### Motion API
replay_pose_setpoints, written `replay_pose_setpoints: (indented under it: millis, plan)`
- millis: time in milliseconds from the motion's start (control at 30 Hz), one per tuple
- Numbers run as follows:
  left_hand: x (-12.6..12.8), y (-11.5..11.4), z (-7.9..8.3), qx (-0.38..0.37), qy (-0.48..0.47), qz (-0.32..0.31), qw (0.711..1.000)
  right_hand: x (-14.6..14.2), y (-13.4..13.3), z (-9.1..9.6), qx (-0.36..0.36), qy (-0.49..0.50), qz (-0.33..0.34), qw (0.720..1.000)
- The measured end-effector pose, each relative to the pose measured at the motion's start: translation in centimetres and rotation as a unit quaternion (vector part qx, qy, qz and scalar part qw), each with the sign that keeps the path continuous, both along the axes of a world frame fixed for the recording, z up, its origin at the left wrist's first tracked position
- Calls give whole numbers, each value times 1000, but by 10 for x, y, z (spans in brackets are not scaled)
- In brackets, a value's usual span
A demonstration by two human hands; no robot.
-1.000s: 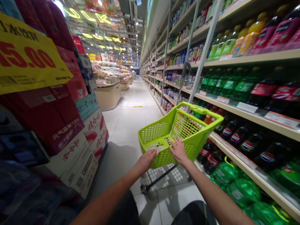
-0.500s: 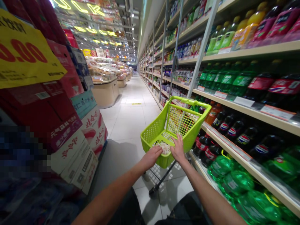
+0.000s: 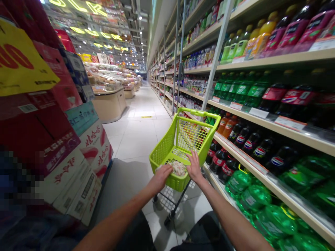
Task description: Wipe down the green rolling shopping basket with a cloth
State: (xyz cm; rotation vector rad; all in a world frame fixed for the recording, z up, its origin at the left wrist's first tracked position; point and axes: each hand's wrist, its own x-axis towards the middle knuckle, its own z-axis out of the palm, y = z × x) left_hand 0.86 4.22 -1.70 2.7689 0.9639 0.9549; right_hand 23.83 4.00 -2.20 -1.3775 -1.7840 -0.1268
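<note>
Nearest: left hand (image 3: 162, 177), fingers curled over the near-left rim of the green shopping cart (image 3: 178, 184), looks gripping. Right hand (image 3: 195, 169) open at the right rim, fingers spread, not wrapped. Cart mid-aisle ahead of the knees, handle (image 3: 195, 112) at its far end. Pale patch (image 3: 178, 168) low in the basket; item or floor through the mesh, can't tell. Step, my read: steering the cart by its near end. Next move likely calls for even push from both hands, right side clear of the shelf (image 3: 261, 116); contact there can't be judged. Right: big green bottles (image 3: 258, 196) low down. Left: stacked boxes (image 3: 65, 181). Farther left, display counter (image 3: 111, 104); far up, yellow neon letters (image 3: 96, 8).
</note>
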Motion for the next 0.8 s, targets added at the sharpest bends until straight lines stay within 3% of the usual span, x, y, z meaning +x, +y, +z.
replay_pose_setpoints:
  millis: [67, 200, 300, 433, 533, 700, 800]
  plan:
    - [-11, 3, 2, -7, 7, -14, 1000, 7, 2, -2, -13, 3, -4, 1000]
    - [-35, 28, 18, -61, 12, 80, 995, 10, 9, -18, -40, 74, -82, 993]
    - [-4, 21, 19, -91, 21, 107, 990, 8, 15, -27, -70, 118, -93, 986]
    - [61, -15, 4, -58, 5, -4, 998, 11, 18, -21, -104, 118, -97, 983]
    - [50, -17, -1, -54, 5, -26, 998, 17, 13, -8, -122, 110, -122, 979]
    - [-19, 22, 3, -102, -24, 169, 980, 16, 7, 13, -234, 113, -154, 953]
    - [-9, 24, -4, -96, -40, 245, 964, 11, 7, 21, -265, 113, -174, 942]
